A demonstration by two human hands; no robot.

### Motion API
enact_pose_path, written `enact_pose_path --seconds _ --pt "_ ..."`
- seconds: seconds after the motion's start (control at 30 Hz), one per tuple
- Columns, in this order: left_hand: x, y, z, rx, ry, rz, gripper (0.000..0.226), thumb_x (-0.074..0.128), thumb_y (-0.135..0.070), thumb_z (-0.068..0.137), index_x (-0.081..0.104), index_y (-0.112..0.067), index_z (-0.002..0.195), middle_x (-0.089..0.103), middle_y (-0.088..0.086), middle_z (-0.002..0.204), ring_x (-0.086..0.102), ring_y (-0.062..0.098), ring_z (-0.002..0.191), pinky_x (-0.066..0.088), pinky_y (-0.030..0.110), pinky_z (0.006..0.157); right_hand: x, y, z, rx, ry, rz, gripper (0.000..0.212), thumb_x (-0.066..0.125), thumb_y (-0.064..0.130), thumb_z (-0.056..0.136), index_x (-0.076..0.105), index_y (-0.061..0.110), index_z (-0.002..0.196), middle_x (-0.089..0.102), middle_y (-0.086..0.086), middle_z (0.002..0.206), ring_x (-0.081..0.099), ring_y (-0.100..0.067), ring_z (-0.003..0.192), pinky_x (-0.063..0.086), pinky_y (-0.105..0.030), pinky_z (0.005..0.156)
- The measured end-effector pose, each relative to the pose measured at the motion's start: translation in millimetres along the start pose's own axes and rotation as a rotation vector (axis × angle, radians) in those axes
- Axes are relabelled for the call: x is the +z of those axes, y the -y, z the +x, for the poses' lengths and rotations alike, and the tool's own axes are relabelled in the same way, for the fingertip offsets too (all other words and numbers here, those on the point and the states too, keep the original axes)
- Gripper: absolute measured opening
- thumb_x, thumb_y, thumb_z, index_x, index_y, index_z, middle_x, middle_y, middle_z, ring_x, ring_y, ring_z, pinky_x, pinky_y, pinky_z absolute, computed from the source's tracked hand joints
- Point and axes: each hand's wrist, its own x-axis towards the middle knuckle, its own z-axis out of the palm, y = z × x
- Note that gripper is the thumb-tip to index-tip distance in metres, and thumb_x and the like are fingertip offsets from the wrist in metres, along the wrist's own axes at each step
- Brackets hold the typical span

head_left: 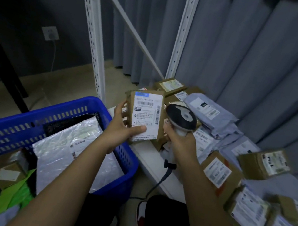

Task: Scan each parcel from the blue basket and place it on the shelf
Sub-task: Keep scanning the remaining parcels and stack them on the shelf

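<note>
A small cardboard parcel (144, 116) is held upright in the left hand (123, 130), thumb pressed on the lower edge of its shipping label (146, 112) and fingers curled round the back, so that the barcodes are presented face-up and unobstructed. A handheld barcode scanner (181, 118) is gripped by its handle in the right hand (181, 140), its head just beside the parcel's right edge; whether the beam falls on the label cannot be told. The scan step is judged to be in hand. The blue basket (93, 107) is kept at the left, close under the left arm, with a white bubble mailer (70, 145) and further boxes left inside. The white shelf (149, 152) lies directly ahead, already loaded with labelled cartons and a grey poly mailer (210, 111), within short reach for placement.
</note>
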Motion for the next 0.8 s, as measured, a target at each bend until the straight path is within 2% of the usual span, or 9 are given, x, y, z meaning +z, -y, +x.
enact_pose_path --seconds 0.1,0.17,0.3,0.4,0.47,0.6,0.8 --pt "-7.2 3.8 8.0 -0.016 -0.023 0.075 0.101 0.075 0.0 0.075 0.013 -0.032 0.148 0.052 -0.017 0.11 0.054 0.013 0.108 0.048 0.044 0.097 -3.4 1.5 -3.0 0.022 0.122 -0.034 0.012 0.075 0.019 0.083 0.064 0.013 0.085 0.062 0.002 0.062 0.053 -0.012 0.055 0.045 -0.023 0.052" --pt "-12.7 9.2 11.8 -0.028 -0.033 0.12 0.103 0.075 0.0 0.075 0.01 -0.031 0.149 0.05 -0.012 0.116 0.053 0.013 0.107 0.049 0.041 0.095 -4.4 4.0 -9.8 0.021 0.217 -0.071 0.011 0.074 0.02 0.084 0.064 0.016 0.08 0.062 0.008 0.054 0.053 -0.013 0.052 0.044 -0.024 0.05" --pt "-23.9 19.8 20.5 -0.061 -0.085 0.129 0.106 0.076 -0.001 0.074 0.008 -0.032 0.149 0.051 -0.003 0.124 0.054 0.013 0.106 0.05 0.03 0.082 -4.0 12.8 -22.6 0.045 0.294 -0.053 0.012 0.074 0.02 0.082 0.069 0.012 0.09 0.064 0.008 0.06 0.056 -0.01 0.051 0.047 -0.023 0.05" --pt "-28.3 22.9 22.9 -0.069 -0.116 0.11 0.104 0.075 0.002 0.075 0.01 -0.033 0.148 0.054 -0.003 0.121 0.057 0.01 0.102 0.051 0.026 0.075 -2.4 13.7 -23.4 0.081 0.302 -0.065 0.017 0.076 0.024 0.081 0.071 0.013 0.092 0.066 0.005 0.066 0.056 -0.01 0.051 0.047 -0.023 0.05" --pt "-30.4 24.1 23.9 -0.068 -0.134 0.118 0.104 0.074 0.002 0.075 0.01 -0.032 0.149 0.056 -0.001 0.12 0.058 0.009 0.1 0.051 0.026 0.074 -1.0 12.8 -21.9 0.081 0.279 -0.093 0.016 0.076 0.024 0.08 0.07 0.011 0.086 0.064 0.0 0.068 0.053 -0.01 0.047 0.044 -0.023 0.049" --pt "-33.2 25.2 26.0 -0.07 -0.158 0.134 0.106 0.075 0.001 0.075 0.009 -0.032 0.15 0.056 0.006 0.13 0.059 0.016 0.105 0.053 0.036 0.082 0.6 11.9 -21.2 0.06 0.27 -0.127 0.015 0.075 0.022 0.08 0.067 0.012 0.074 0.06 0.0 0.062 0.051 -0.011 0.045 0.042 -0.024 0.048" --pt "-35.2 25.9 26.1 -0.083 -0.159 0.144 0.106 0.075 0.0 0.075 0.007 -0.033 0.15 0.056 0.007 0.131 0.059 0.018 0.107 0.052 0.033 0.079 -1.0 10.0 -18.7 0.032 0.283 -0.164 0.027 0.074 0.02 0.081 0.059 0.02 0.058 0.056 0.005 0.052 0.052 -0.011 0.044 0.043 -0.025 0.048"
